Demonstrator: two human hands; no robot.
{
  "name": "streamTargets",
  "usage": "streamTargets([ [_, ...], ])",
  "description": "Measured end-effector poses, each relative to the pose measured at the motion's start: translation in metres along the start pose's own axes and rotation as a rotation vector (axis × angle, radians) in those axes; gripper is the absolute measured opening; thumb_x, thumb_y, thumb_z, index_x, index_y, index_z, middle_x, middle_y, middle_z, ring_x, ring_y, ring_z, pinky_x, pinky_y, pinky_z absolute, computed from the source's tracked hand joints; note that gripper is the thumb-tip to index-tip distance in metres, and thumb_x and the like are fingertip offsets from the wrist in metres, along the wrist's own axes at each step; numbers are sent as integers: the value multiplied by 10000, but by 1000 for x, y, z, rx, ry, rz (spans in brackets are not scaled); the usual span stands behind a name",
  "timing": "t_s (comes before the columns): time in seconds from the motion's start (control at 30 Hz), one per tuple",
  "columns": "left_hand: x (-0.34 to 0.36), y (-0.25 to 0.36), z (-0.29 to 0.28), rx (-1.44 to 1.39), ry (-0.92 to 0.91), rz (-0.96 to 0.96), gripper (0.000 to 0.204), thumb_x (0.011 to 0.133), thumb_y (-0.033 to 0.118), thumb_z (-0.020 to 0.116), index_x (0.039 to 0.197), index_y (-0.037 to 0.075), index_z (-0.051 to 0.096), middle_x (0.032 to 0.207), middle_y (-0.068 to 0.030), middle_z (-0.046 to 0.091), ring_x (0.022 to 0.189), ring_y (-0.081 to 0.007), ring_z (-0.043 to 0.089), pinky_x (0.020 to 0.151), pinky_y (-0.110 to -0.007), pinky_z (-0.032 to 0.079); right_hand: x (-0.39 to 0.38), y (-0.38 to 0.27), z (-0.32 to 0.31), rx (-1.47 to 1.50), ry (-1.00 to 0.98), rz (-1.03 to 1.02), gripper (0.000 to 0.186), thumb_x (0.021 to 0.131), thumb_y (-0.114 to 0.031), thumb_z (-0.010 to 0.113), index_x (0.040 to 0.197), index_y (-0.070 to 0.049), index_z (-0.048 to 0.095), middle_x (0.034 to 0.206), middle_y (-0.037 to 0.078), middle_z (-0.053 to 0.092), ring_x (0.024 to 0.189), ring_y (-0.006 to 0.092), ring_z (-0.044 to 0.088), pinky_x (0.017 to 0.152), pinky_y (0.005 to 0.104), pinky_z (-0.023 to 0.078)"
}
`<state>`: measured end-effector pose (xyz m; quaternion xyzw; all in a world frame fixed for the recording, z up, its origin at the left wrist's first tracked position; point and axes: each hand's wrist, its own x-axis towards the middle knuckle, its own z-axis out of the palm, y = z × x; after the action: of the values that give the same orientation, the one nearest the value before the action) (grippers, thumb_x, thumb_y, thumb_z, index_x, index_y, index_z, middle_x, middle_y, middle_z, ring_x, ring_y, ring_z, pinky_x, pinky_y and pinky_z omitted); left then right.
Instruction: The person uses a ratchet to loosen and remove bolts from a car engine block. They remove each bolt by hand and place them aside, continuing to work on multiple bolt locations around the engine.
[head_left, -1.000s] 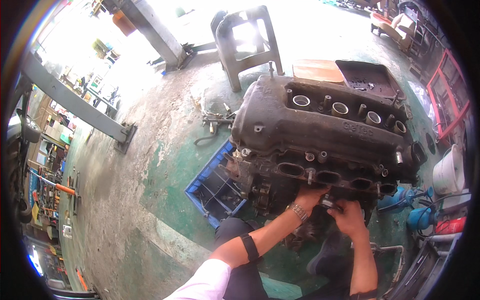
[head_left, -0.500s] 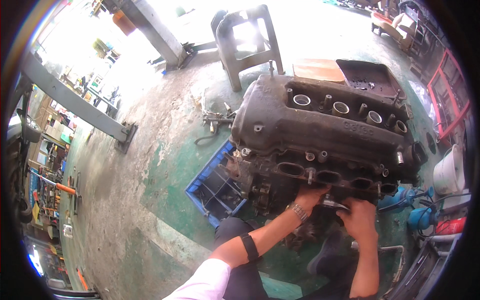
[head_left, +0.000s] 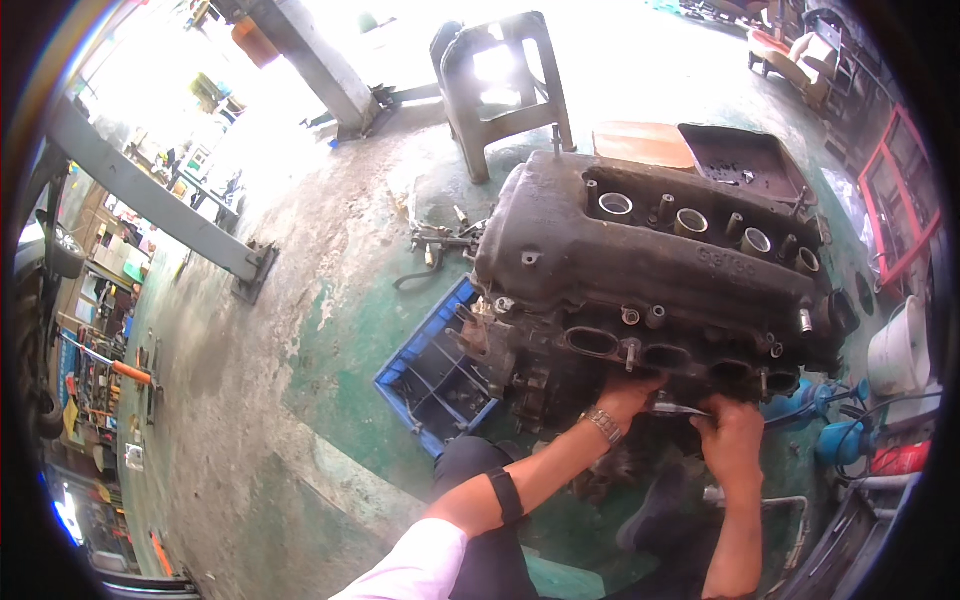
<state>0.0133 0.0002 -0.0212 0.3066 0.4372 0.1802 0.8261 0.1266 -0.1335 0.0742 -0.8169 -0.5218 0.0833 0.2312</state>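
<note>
A dark, greasy engine [head_left: 640, 260] stands in front of me, its row of oval side ports facing my hands. Below those ports my right hand [head_left: 732, 435] is curled around the end of a shiny metal ratchet wrench [head_left: 678, 408]. My left hand [head_left: 628, 398], with a metal watch [head_left: 604, 425] at its wrist, reaches against the engine's lower side, close to the wrench's head. Its fingertips are hidden under the ports, so their grip does not show. Whatever the wrench head sits on is also out of sight.
Left of the engine lies a blue divided crate [head_left: 415, 370]. A stool [head_left: 515, 128], an orange-brown board [head_left: 645, 145] and a dark tray [head_left: 745, 165] are beyond it. Blue equipment [head_left: 838, 440], a white bucket [head_left: 897, 345] and a red frame [head_left: 880, 200] stand right.
The view has shifted a little, so the engine sits slightly farther right and lower. Both hands keep their places below the ports, and the wrench looks slightly flatter.
</note>
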Motion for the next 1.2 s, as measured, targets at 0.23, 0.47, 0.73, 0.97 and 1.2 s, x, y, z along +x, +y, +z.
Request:
streamTargets([
  [0.23, 1, -4, 2, 11, 12, -9, 210, 826, 111, 747, 1001, 78, 635, 863, -13, 667, 651, -98, 577, 532, -240, 427, -10, 24, 30, 161, -9, 102, 173, 730, -186, 740, 819, -46, 689, 810, 171, 666, 775, 385, 622, 691, 455, 482],
  [0.47, -2, -2, 2, 9, -13, 43, 242, 820, 114, 750, 1024, 73, 625, 865, -37, 667, 681, -132, 622, 567, -281, 491, -15, 34, 61, 228, -112, 72, 206, 778, -209, 708, 826, -11, 676, 815, 206, 651, 776, 407, 622, 673, 465, 474],
  [0.73, 3, -7, -3, -68, -73, 49, 202, 839, 86, 720, 1003, 29, 618, 880, -67, 652, 707, -218, 671, 597, -315, 542, -12, 24, 117, 533, -132, 95, 212, 843, -189, 670, 940, 0, 668, 884, 221, 667, 860, 429, 622, 732, 460, 483],
  [0.97, 3, -4, -5, -44, -85, 47, 199, 837, 81, 721, 999, 21, 623, 887, -69, 657, 695, -204, 666, 588, -306, 539, -7, 25, 105, 502, -320, 175, 253, 856, -226, 660, 982, -7, 672, 928, 226, 664, 925, 427, 613, 785, 462, 479],
  [1.2, 1, -4, 1, -97, -49, 96, 189, 840, 96, 723, 1000, 48, 634, 865, -43, 666, 711, -145, 663, 511, -248, 472, -4, 12, 33, 208, -253, 118, 259, 783, -200, 700, 968, -18, 692, 874, 210, 670, 834, 406, 633, 751, 448, 501],
])
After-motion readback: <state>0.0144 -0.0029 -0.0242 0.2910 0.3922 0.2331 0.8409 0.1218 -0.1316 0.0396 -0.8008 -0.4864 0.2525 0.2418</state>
